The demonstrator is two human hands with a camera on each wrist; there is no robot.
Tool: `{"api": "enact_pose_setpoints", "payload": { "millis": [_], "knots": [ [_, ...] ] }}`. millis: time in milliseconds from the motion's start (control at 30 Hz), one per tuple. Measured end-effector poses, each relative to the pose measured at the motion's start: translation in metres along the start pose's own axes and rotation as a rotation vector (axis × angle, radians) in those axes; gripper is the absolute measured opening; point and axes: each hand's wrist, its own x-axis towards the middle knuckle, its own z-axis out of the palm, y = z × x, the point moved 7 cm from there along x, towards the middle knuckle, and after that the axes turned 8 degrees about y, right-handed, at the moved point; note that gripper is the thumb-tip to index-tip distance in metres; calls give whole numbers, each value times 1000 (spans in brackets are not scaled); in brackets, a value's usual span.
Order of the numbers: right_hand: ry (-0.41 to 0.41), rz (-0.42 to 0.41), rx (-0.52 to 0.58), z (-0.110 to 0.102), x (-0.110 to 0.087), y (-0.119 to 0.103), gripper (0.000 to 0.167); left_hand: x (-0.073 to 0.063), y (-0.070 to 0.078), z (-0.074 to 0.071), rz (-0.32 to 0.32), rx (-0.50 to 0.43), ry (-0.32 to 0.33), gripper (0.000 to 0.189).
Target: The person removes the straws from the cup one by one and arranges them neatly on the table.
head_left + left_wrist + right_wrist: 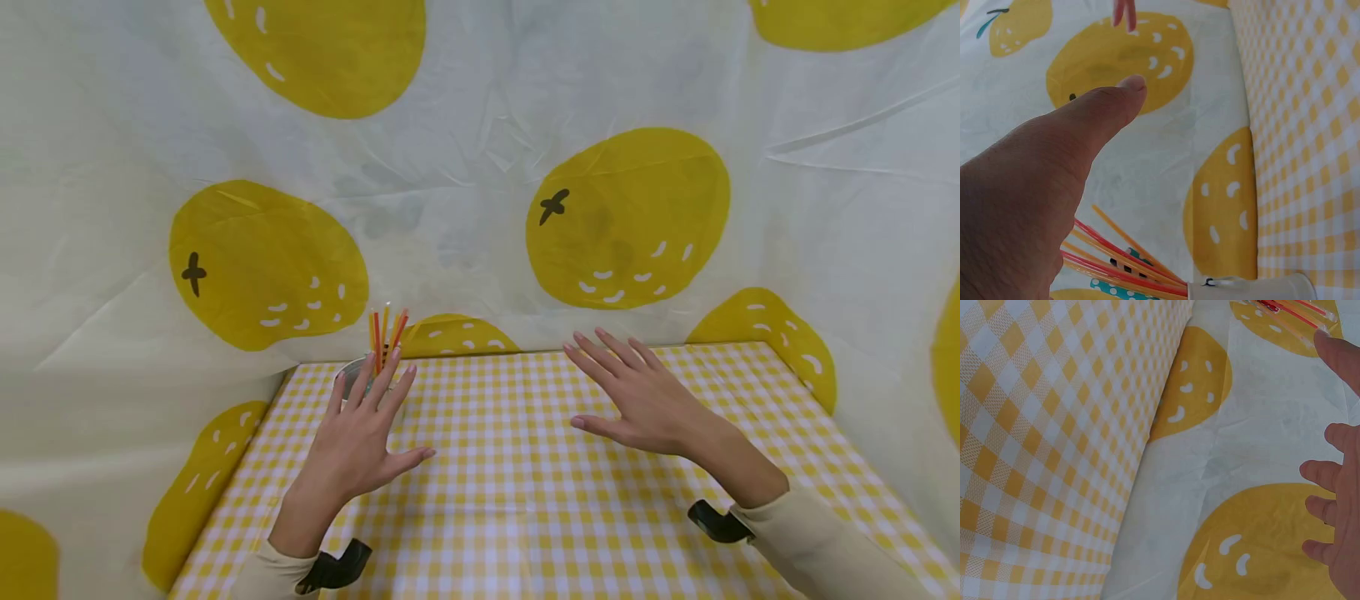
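My left hand (348,457) is held over the left part of the table with fingers spread, holding nothing. Beyond its fingertips stands a white cup (1260,290) filled with thin straws (377,327) in red, orange and yellow. Teal dotted straws and a black-and-white one also show in the left wrist view. The fingers partly cover the cup in the head view; whether they touch it I cannot tell. On the right, my right hand (648,404) hovers with fingers stretched out and thumb apart, nothing in its grasp.
A yellow-and-white checked cloth (517,475) covers the table. Behind and beside it hangs a white sheet (457,225) printed with large yellow fruit. Black wrist mounts (341,567) poke out from both beige sleeves (817,533).
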Motion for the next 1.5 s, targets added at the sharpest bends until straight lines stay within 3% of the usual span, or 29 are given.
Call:
{"api": "enact_pose_setpoints", "payload": {
  "millis": [333,967,1133,1300,1500],
  "knots": [
    [4,-11,-20,-1,6,-2,90,3,1,1,10,6,-13,108],
    [-10,-25,-40,2,21,-4,91,13,3,2,82,-15,45,108],
    [-31,-22,-14,3,26,-4,92,13,-1,6,68,-26,-13,109],
    [-36,-11,17,4,33,-4,89,13,-5,3,85,-96,-27,106],
    [-61,61,118,5,39,0,84,13,-14,-3,122,-247,-31,97]
  ]
}}
